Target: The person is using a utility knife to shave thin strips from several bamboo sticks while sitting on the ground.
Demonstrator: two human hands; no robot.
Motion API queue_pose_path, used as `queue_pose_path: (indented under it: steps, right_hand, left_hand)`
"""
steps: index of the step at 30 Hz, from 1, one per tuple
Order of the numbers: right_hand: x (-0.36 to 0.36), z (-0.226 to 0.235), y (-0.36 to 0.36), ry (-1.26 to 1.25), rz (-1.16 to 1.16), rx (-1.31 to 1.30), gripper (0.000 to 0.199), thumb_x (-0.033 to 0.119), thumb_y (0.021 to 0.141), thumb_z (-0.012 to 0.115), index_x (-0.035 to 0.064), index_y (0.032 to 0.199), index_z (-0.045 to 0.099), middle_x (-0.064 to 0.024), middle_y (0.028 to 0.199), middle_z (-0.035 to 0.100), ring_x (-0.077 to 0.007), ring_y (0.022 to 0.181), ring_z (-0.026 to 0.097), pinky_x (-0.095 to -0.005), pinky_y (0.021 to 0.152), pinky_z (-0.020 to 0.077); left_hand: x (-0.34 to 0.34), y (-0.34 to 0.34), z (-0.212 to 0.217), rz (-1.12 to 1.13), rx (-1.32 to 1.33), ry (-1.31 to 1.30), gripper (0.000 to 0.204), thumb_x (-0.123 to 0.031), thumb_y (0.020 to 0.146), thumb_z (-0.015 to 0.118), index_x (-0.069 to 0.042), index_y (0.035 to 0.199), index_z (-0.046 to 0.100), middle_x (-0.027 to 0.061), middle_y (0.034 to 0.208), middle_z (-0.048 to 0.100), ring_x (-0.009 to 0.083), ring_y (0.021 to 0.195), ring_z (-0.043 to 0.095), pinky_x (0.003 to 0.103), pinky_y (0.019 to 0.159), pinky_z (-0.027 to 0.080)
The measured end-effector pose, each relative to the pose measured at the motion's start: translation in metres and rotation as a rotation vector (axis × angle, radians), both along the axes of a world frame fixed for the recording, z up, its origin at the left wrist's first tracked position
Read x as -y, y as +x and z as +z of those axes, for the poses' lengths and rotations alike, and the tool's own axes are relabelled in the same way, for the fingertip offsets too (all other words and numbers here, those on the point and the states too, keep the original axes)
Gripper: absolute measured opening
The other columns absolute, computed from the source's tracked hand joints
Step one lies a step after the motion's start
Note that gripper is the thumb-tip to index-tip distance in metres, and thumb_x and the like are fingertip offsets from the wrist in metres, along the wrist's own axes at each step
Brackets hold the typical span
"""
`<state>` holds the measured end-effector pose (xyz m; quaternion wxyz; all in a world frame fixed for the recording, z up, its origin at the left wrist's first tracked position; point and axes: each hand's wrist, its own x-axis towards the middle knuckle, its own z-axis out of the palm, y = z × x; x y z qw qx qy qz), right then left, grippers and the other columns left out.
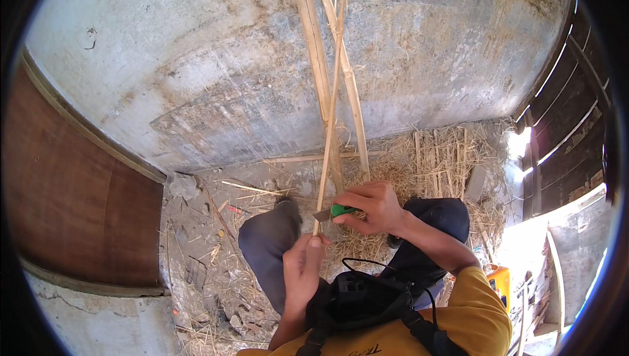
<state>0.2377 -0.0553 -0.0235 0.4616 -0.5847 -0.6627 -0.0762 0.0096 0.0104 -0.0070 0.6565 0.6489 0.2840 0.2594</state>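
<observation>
My left hand [304, 263] pinches the near end of a long, thin wooden strip [330, 120], which slants up and away from me past the wall. In my right hand [375, 206] is a knife with a green handle [342, 210]; its short blade [322, 215] lies against the strip just beyond my left fingertips. Behind the strip, a wider split pole [313, 48] and another pale split pole [352, 94] lean against the wall, their lower ends reaching the floor.
Straw and shavings [452, 159] cover the floor around my feet, thickest on the right. A weathered wall [229, 61] rises in front. A brown wooden door [85, 192] stands at left, dark slats [570, 120] at right. A black bag [357, 300] hangs at my front; an orange object [499, 284] sits at right.
</observation>
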Motion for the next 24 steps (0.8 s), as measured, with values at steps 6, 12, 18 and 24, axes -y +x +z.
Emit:
queue_pose_path:
  steps: [6, 12, 18, 24]
  right_hand:
    - [0.002, 0.008, -0.006, -0.005, -0.068, 0.0, 0.029, 0.033, 0.082, 0.089, 0.0129, 0.098, 0.077, -0.0032, 0.074, 0.071, -0.0248, 0.057, 0.067, -0.0348, 0.052, 0.0491]
    - [0.003, 0.015, -0.012, 0.006, -0.132, 0.012, 0.028, 0.033, 0.082, 0.09, 0.013, 0.098, 0.078, -0.0026, 0.074, 0.071, -0.0241, 0.056, 0.067, -0.0352, 0.05, 0.0483]
    - [0.001, 0.017, -0.007, 0.006, -0.176, -0.013, 0.027, 0.031, 0.082, 0.089, 0.0122, 0.099, 0.078, -0.0024, 0.073, 0.071, -0.0241, 0.056, 0.067, -0.0353, 0.05, 0.0487]
    - [0.001, 0.018, -0.005, 0.009, -0.203, 0.018, 0.027, 0.031, 0.084, 0.089, 0.0117, 0.099, 0.078, -0.0023, 0.073, 0.071, -0.0241, 0.057, 0.067, -0.0353, 0.051, 0.0499]
  left_hand:
    - [0.0, 0.002, 0.004, 0.089, -0.034, 0.144, 0.019, -0.013, 0.109, 0.059, 0.001, 0.104, 0.07, -0.0018, 0.074, 0.057, 0.0043, 0.068, 0.046, 0.025, 0.06, 0.038]
    - [-0.002, 0.004, -0.001, 0.15, -0.067, 0.27, 0.016, -0.012, 0.107, 0.063, 0.002, 0.104, 0.07, 0.001, 0.071, 0.056, 0.0053, 0.066, 0.046, 0.027, 0.059, 0.039]
    - [-0.002, 0.003, -0.003, 0.167, -0.119, 0.277, 0.016, -0.012, 0.107, 0.065, 0.004, 0.105, 0.07, 0.0011, 0.07, 0.055, 0.0053, 0.066, 0.044, 0.027, 0.057, 0.038]
    - [0.0, 0.003, -0.001, 0.17, -0.153, 0.318, 0.017, -0.012, 0.106, 0.065, 0.004, 0.106, 0.069, 0.0046, 0.067, 0.053, 0.0067, 0.064, 0.044, 0.029, 0.057, 0.039]
